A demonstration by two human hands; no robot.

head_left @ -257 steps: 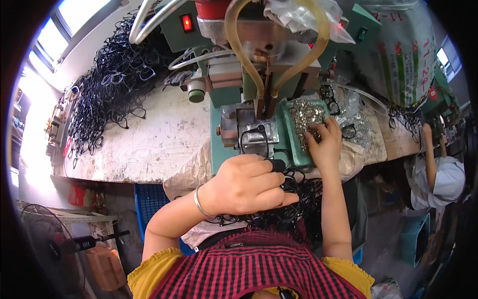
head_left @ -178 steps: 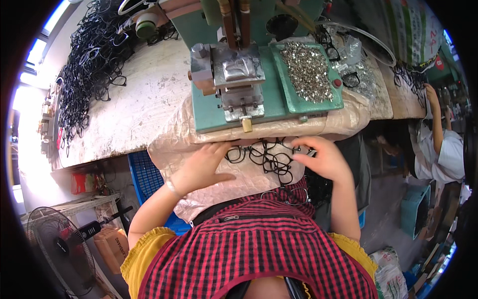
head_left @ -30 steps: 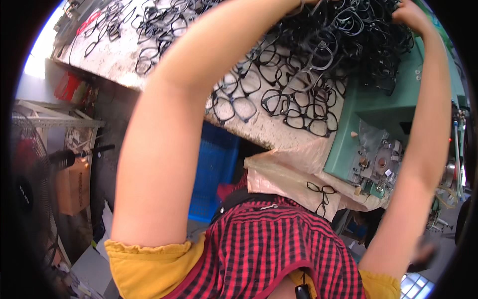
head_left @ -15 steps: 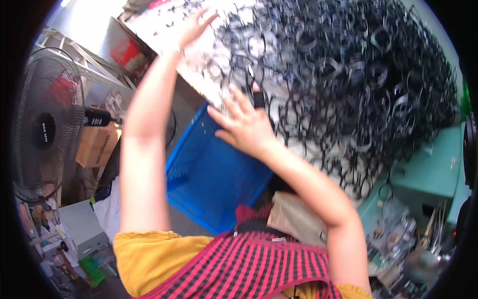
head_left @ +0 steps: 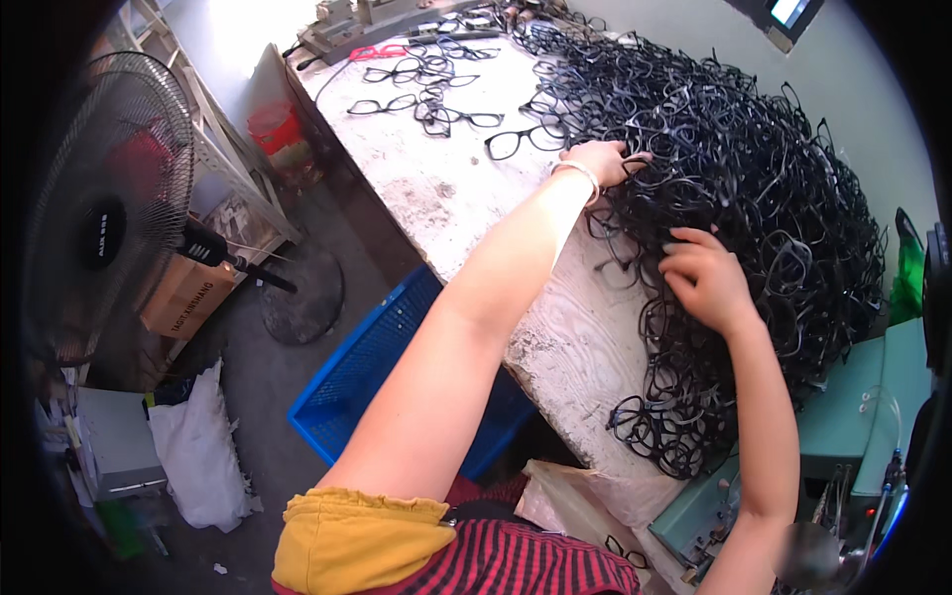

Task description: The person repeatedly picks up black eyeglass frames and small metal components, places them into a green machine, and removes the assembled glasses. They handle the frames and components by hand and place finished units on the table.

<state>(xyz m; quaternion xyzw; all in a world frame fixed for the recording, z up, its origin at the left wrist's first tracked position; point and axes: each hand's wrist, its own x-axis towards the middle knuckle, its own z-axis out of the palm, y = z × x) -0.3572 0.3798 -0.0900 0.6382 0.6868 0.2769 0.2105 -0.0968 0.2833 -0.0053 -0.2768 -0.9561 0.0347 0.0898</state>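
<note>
A big heap of black eyeglass frames (head_left: 714,149) covers the far and right part of a worn white table (head_left: 416,188). My left hand (head_left: 602,164), with a pale bangle at the wrist, lies against the heap's left side; its fingers stretch in among the frames and their tips are partly hidden. Farther right and nearer, my right hand (head_left: 709,286) rests against the heap with loosely bent fingers apart. No frame is visibly gripped in either hand. Several loose eyeglass frames (head_left: 436,111) lie on the table left of the heap, along with a red piece (head_left: 378,53).
Below the table's near edge stands a blue plastic crate (head_left: 337,397), partly behind my left arm. A standing fan (head_left: 109,218) and cardboard box (head_left: 188,297) are at left. Green equipment (head_left: 843,397) borders the table at right. A red bucket (head_left: 275,129) sits beyond the fan.
Both hands have moved right, from over the white tabletop to the heap. Frames strewn near the table's front edge are now gathered closer to the heap. The view has shifted too.
</note>
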